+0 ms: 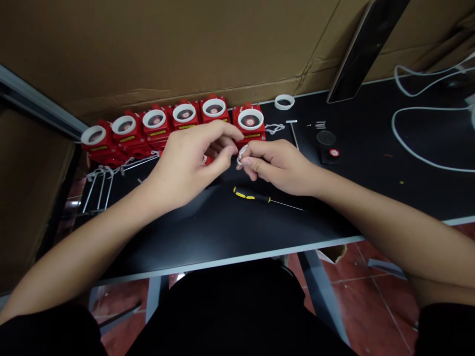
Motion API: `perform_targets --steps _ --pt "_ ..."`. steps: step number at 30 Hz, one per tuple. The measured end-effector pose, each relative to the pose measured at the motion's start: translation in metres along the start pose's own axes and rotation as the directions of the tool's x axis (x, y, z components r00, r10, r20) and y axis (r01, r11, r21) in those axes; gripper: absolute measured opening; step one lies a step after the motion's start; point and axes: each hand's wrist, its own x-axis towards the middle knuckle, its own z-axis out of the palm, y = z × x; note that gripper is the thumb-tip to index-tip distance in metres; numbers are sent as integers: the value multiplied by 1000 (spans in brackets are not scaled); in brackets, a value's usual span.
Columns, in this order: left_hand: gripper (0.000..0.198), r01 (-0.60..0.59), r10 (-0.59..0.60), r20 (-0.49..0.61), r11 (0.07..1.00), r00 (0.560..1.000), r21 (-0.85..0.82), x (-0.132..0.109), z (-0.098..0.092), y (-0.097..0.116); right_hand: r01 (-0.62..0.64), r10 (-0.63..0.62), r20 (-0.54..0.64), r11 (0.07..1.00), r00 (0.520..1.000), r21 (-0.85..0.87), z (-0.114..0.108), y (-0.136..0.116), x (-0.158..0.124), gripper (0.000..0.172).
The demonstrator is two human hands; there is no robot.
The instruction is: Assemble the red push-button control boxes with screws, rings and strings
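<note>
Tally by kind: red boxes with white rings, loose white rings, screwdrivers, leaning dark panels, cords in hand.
Red boxes: 6
Loose white ring: 1
Screwdriver: 1
Leaning dark panel: 1
White cord in right hand: 1
Total: 10
Not counted: red bit by the left hand, mostly hidden.
</note>
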Motion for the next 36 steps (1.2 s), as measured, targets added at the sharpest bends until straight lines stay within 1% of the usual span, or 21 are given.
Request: perform_targets --steps 2,4,8,11,13,17,18,20,22,24,26,29,31,32,34,36 --pt "21 -10 11 28 999 1000 -35 1 0 -2 -30 30 25 1000 999 0 -2 0 0 32" --pt "16 -1 4 42 997 999 -74 1 1 -3 -53 53 43 999 998 0 -4 -1 0 35" --pt "3 83 -80 24 985 996 -148 0 7 -5 -59 59 50 998 997 9 -4 -5 -1 44" --pt "7 130 -128 24 959 991 -252 -2 13 -8 -41 40 60 999 997 17 -4 -8 -2 48" --pt "10 149 -151 19 944 988 -295 -3 15 -9 -54 52 74 998 996 26 -3 -9 -2 44" --pt "13 171 -190 -33 936 981 -308 -3 14 -7 -111 103 123 992 987 62 -5 -9 -4 14" --pt "13 169 -191 -42 936 981 -310 -2 14 -7 -118 109 131 991 985 68 -6 -8 -4 13" --pt "13 163 -188 -51 934 981 -319 -2 13 -8 -132 120 140 988 983 76 -7 -7 -4 19" --pt "14 164 -192 -51 928 980 -335 -1 14 -11 -148 136 147 986 980 76 -8 -6 -4 20" --pt "15 174 -203 -47 920 978 -352 -1 15 -14 -153 143 158 987 977 53 -8 -6 -5 16" --pt "15 179 -209 -42 913 977 -366 -2 15 -16 -125 124 159 992 980 1 -9 -5 -5 17" --pt "19 177 -207 -40 909 978 -377 -2 16 -19 -31 45 107 992 993 -124 -11 -5 -5 20" --pt "27 192 -218 -27 904 975 -382 -1 17 -19 8 -1 31 981 1000 -195 -13 -6 -5 19" --pt "32 202 -227 -20 900 974 -387 -1 17 -20 9 -13 -17 979 1000 -204 -14 -7 -5 19" --pt "41 221 -245 -9 888 969 -404 -1 19 -21 -7 -10 -111 988 994 -154 -15 -10 -5 24" --pt "43 236 -261 1 870 965 -433 -1 21 -21 -20 9 -160 998 987 -62 -15 -14 -5 28"
